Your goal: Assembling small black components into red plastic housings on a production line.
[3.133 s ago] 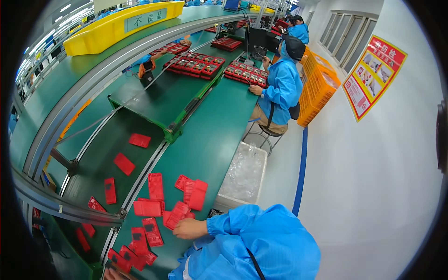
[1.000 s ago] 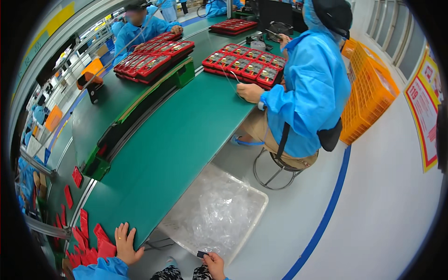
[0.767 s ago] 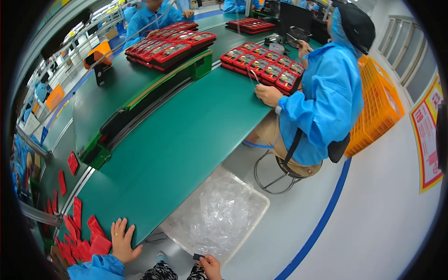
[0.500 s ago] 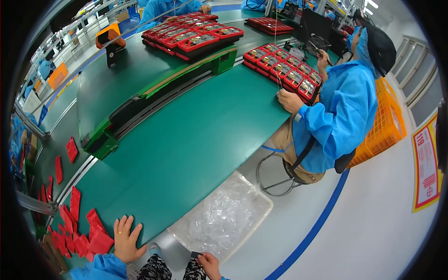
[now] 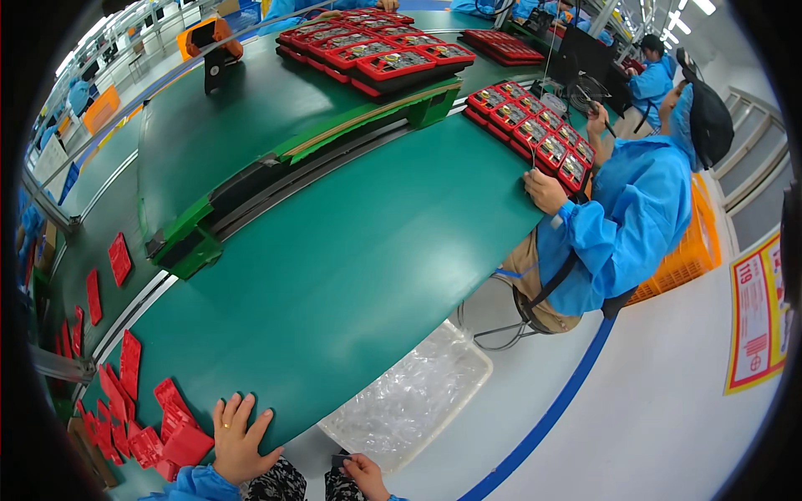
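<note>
My left hand point(image 5: 240, 440) lies flat on the green tabletop point(image 5: 334, 275) near its front edge, fingers spread, with a ring on one finger. It holds nothing. Just left of it lies a loose pile of red plastic pieces point(image 5: 185, 444), one of them close to the hand. Below the table edge, over my lap, my right hand point(image 5: 366, 478) pinches a small flat dark piece point(image 5: 340, 460) between thumb and fingers. What exactly this piece is cannot be made out.
Under the table edge stands a pale bin of clear plastic film point(image 5: 409, 397). At the right a seated co-worker point(image 5: 622, 217) in blue handles a tray of red-framed units point(image 5: 535, 129). A green-edged rail point(image 5: 309, 159) divides the bench; more red-framed units point(image 5: 376, 50) sit beyond it.
The whole view has shifted a little. My left hand stays flat on the table, and my right hand still pinches the dark piece by my lap.
</note>
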Demonstrator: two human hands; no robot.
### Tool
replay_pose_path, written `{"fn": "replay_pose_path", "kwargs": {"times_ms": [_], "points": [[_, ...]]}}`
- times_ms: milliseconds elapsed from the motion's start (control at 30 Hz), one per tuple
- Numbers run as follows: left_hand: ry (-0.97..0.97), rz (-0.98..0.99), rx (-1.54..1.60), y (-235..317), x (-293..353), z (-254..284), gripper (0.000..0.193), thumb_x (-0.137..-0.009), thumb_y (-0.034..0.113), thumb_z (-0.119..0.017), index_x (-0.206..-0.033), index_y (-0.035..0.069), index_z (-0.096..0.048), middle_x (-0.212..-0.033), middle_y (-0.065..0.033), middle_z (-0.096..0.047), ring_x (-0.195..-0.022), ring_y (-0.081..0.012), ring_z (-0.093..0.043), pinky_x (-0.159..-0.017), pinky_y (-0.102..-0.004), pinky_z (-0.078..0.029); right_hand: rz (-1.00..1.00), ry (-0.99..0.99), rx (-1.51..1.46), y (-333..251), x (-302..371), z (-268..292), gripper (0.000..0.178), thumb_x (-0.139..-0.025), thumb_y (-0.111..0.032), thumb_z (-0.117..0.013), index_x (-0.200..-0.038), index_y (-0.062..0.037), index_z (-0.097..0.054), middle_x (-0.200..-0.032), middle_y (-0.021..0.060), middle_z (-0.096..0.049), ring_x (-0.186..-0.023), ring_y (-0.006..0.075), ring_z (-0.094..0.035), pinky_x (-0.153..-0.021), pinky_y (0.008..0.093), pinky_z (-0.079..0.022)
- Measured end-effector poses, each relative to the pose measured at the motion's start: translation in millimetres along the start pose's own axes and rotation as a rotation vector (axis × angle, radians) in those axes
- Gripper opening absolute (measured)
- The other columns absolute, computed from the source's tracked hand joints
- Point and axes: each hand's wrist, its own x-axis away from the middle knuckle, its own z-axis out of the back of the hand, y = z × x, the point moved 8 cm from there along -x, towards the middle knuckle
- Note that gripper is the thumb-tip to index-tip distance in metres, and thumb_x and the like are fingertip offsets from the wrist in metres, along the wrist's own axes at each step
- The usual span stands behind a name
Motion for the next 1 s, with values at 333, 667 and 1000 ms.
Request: {"fn": "replay_pose_path", "kwargs": {"times_ms": [333,667,1000], "points": [[0.032,-0.026,-0.010,9.8,-5.1,14.3,0.067,-0.058,0.030,-0.077,-0.118,0.010,-0.056,-0.134,-0.0204,-0.039,-0.125,-0.0414,-0.034,-0.101,-0.0600,-0.022,-0.068,-0.378,0.319,50.2,57.9,-38.7,0.028,-0.089,-0.029,-0.060,-0.105,-0.0060,-0.055,-0.077,0.0070,-0.060,-0.064,0.0130,-0.056,-0.054,0.0287,-0.045],[-0.918,0.312,0.726,51.6,128.7,-13.2,0.044,-0.084,0.031,-0.059,-0.117,0.002,-0.055,-0.114,-0.0202,-0.056,-0.109,-0.0321,-0.052,-0.097,-0.0398,-0.039,0.123,-0.507,0.780,42.4,118.1,-29.8,0.025,-0.090,-0.028,-0.056,-0.102,-0.0052,-0.058,-0.084,0.0115,-0.063,-0.080,0.0217,-0.062,-0.071,0.0316,-0.049],[-0.729,-0.206,1.008,49.9,225.2,12.8,0.049,-0.087,0.040,-0.046,-0.121,0.005,-0.054,-0.112,-0.0197,-0.057,-0.106,-0.0331,-0.054,-0.092,-0.0359,-0.040,0.312,-0.527,0.647,-127.6,212.6,-66.0,0.026,-0.091,-0.031,-0.051,-0.104,-0.0082,-0.054,-0.086,0.0162,-0.061,-0.081,0.0319,-0.062,-0.069,0.0379,-0.047]]}}
